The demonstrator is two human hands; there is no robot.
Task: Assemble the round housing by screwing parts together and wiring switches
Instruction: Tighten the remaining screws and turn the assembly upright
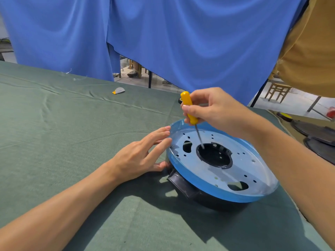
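Observation:
The round housing (pixel 250 171) lies on the green cloth at centre right: a pale blue-filmed metal plate with several holes, over a black plastic base with a handle (pixel 181 185). My right hand (pixel 215 109) grips a yellow-handled screwdriver (pixel 187 105); its thin shaft slants down to the left edge of the plate's black central opening (pixel 214 154). My left hand (pixel 143 154) has straight fingers resting against the housing's left rim, with the thumb lower at the black base.
The table is covered with green cloth (pixel 72 142). A small grey and orange piece (pixel 118 90) lies far back. Dark round parts (pixel 319 138) sit at the right edge. A blue curtain (pixel 163 33) hangs behind. A person in a tan shirt (pixel 311 46) stands at upper right.

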